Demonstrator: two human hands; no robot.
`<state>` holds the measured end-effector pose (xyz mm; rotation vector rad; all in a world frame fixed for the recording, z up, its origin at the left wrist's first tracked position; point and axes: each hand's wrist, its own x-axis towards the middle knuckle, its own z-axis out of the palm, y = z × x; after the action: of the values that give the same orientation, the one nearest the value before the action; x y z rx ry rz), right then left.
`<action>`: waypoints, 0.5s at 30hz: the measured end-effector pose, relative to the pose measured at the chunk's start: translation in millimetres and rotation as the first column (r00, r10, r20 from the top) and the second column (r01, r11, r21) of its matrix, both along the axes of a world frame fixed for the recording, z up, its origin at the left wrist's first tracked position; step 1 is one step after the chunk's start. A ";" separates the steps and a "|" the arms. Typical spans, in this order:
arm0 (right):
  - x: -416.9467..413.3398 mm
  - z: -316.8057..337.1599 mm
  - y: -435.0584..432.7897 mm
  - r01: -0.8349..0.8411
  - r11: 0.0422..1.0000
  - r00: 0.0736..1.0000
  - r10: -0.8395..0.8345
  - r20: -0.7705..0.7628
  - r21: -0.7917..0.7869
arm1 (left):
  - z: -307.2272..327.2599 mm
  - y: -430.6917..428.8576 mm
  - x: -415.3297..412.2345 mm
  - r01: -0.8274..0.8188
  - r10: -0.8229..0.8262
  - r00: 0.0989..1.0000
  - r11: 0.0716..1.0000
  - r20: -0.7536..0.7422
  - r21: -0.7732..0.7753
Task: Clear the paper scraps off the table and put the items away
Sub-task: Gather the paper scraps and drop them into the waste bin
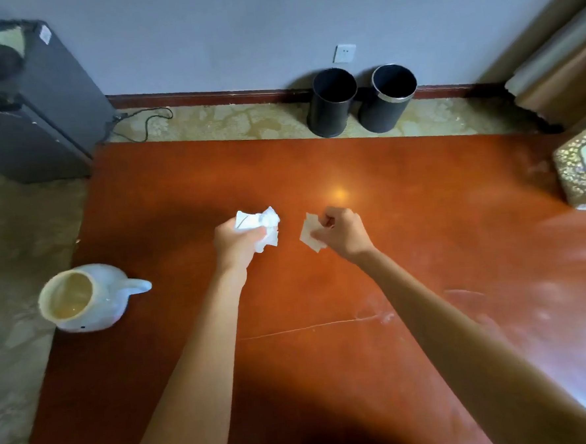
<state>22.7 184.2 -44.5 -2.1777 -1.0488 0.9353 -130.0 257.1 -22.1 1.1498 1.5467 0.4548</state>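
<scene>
Above the tabletop (323, 288), the left hand (236, 240) grips crumpled white paper (262, 227); the right hand (342, 234) pinches a flat paper scrap (308, 234).

A hotel-like room — patterned carpet (210, 122), twin waste bins (332, 102), mini-fridge (37, 110), wooden table (316, 169).

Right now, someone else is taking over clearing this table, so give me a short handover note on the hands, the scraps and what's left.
Left hand grips a crumpled paper wad over the table.
Right hand pinches a flat paper scrap.
Done: both pieces are in hand.
Left: drop them, probably in the black bins on the floor beyond the far edge, then put away the white jug at the table's left edge and the tissue box at right.
</scene>
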 end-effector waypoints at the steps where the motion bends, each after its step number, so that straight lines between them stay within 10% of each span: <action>1: 11.5 4.9 -20.8 0.057 0.998 0.998 -0.058 0.009 0.020 | 3.3 -14.1 17.1 0.037 -0.037 0.999 0.999 0.029 0.001; 15: 179.0 42.1 -322.5 0.760 0.642 0.645 -0.764 0.002 0.101 | 24.8 -267.1 263.0 0.619 -0.608 0.777 0.785 0.164 -0.025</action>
<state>201.7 -138.4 -2.4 -2.2353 -0.0866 0.4135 132.9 -10.0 2.7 1.4441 0.9644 0.0286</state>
